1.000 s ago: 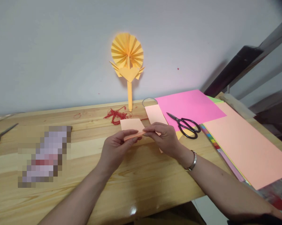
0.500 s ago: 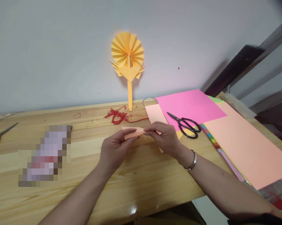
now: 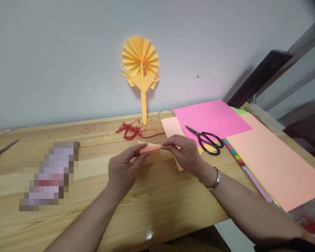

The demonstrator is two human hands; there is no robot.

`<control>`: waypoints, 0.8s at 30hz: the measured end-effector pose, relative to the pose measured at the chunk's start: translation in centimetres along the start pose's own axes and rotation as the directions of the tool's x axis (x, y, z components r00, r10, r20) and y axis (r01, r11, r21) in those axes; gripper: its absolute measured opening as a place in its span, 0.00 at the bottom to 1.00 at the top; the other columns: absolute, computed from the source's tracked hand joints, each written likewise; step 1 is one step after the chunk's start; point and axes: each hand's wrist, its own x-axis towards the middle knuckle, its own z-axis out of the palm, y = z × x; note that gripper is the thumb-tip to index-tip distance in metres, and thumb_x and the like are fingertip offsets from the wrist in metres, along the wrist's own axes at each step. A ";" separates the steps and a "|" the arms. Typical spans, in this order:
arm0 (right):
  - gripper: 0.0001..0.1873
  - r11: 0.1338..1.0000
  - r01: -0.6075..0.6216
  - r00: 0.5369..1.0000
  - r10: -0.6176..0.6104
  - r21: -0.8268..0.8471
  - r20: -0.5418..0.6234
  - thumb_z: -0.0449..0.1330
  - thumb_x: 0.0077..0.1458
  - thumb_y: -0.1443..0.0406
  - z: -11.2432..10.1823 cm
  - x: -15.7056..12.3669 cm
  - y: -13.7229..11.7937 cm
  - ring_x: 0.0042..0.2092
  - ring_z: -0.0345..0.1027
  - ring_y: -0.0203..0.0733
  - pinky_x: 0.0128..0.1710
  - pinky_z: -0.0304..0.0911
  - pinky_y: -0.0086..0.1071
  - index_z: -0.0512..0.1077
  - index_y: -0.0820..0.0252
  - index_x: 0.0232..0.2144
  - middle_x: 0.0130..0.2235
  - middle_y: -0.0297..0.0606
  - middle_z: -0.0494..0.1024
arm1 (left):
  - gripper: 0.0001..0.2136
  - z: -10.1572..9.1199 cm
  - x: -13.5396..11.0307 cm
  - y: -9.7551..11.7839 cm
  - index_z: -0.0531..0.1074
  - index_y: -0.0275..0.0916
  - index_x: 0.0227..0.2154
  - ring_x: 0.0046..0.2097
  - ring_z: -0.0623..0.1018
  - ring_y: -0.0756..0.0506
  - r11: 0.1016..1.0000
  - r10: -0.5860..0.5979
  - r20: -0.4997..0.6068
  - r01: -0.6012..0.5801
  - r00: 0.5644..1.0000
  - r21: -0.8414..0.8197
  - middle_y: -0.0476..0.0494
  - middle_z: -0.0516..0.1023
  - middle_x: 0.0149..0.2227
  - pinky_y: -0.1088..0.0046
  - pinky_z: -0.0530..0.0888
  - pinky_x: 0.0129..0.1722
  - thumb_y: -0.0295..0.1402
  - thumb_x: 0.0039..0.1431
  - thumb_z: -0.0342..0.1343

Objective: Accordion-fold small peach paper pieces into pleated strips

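Observation:
A small folded piece of peach paper is held above the wooden table between my two hands. My left hand grips its left end with thumb and fingers. The paper's right end is pinched in the fingertips of my right hand, which has a silver bracelet on its wrist. Under and behind the right hand lies a peach paper strip, partly covered by it. Black-handled scissors lie to the right of that hand, across a pink sheet. Red string lies tangled beyond the paper.
A yellow paper fan flower with a heart and stem leans upright against the wall. Large peach sheets lie stacked at right. A blurred-out object rests at left, near a second dark-bladed tool at the table's edge.
My left hand has shifted slightly left along the folded paper, so more of it shows. The right hand keeps its pinch. The whole view has moved a little.

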 end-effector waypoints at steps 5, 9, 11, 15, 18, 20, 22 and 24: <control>0.04 1.000 -0.012 1.000 0.012 -0.007 0.000 0.60 0.53 0.70 -0.1 0.1 -0.2 0.32 0.70 0.36 0.33 0.66 0.29 0.75 0.58 0.30 0.30 0.35 0.76 | 0.10 -0.2 0.2 0.1 0.77 0.44 0.35 0.33 0.79 0.48 0.997 0.068 -0.012 -0.068 0.998 0.020 0.50 0.81 0.35 0.74 0.75 0.37 0.39 0.50 0.59; 0.04 1.000 -0.023 1.000 0.023 -0.007 0.012 0.60 0.53 0.70 -0.1 0.1 -0.1 0.32 0.69 0.35 0.33 0.66 0.29 0.75 0.59 0.30 0.30 0.36 0.76 | 0.09 -0.3 0.2 0.1 0.77 0.45 0.35 0.33 0.79 0.48 0.993 0.111 -0.013 -0.111 0.994 0.041 0.51 0.81 0.35 0.74 0.75 0.37 0.39 0.51 0.58; 0.04 1.000 -0.027 1.000 0.027 -0.007 0.016 0.60 0.53 0.69 -0.1 0.1 0.0 0.32 0.69 0.35 0.33 0.66 0.30 0.75 0.59 0.30 0.30 0.36 0.76 | 0.09 -0.3 0.2 0.0 0.77 0.45 0.35 0.34 0.79 0.48 0.990 0.125 -0.015 -0.124 0.992 0.060 0.51 0.81 0.36 0.74 0.75 0.37 0.39 0.52 0.58; 0.04 1.000 -0.016 1.000 0.016 -0.015 0.020 0.59 0.53 0.69 -0.2 0.2 0.0 0.33 0.69 0.36 0.33 0.66 0.29 0.74 0.58 0.30 0.30 0.35 0.76 | 0.10 -0.3 0.2 0.1 0.78 0.46 0.35 0.34 0.79 0.46 0.988 0.115 -0.032 -0.111 0.993 0.104 0.51 0.81 0.35 0.73 0.74 0.37 0.40 0.51 0.58; 0.04 1.000 -0.013 1.000 0.014 -0.028 0.024 0.59 0.54 0.69 -0.2 0.3 -0.1 0.33 0.69 0.35 0.33 0.66 0.29 0.74 0.58 0.30 0.30 0.36 0.76 | 0.09 -0.3 0.2 0.1 0.78 0.46 0.35 0.33 0.79 0.46 0.986 0.116 -0.032 -0.111 0.993 0.125 0.51 0.82 0.34 0.73 0.74 0.37 0.40 0.51 0.59; 0.04 1.000 -0.012 1.000 0.012 -0.029 0.023 0.59 0.54 0.70 -0.2 0.3 -0.2 0.33 0.69 0.35 0.33 0.66 0.29 0.74 0.59 0.30 0.30 0.36 0.76 | 0.09 -0.3 0.2 0.0 0.78 0.46 0.35 0.33 0.79 0.46 0.984 0.120 -0.026 -0.115 0.992 0.136 0.51 0.82 0.34 0.74 0.74 0.36 0.40 0.51 0.58; 0.04 1.000 -0.005 1.000 0.006 -0.029 0.021 0.59 0.54 0.70 -0.2 0.2 -0.2 0.33 0.69 0.35 0.33 0.66 0.29 0.74 0.59 0.30 0.30 0.36 0.76 | 0.09 -0.3 0.2 -0.1 0.78 0.46 0.35 0.34 0.79 0.46 0.982 0.127 -0.015 -0.123 0.992 0.145 0.51 0.81 0.34 0.74 0.74 0.36 0.40 0.52 0.58; 0.04 1.000 0.002 1.000 -0.002 -0.031 0.019 0.59 0.54 0.69 -0.2 0.2 -0.1 0.33 0.69 0.35 0.33 0.66 0.28 0.74 0.59 0.30 0.30 0.35 0.75 | 0.09 -0.2 0.1 -0.3 0.77 0.47 0.35 0.34 0.79 0.46 0.979 0.136 -0.017 -0.132 0.991 0.154 0.51 0.81 0.34 0.74 0.73 0.36 0.40 0.52 0.58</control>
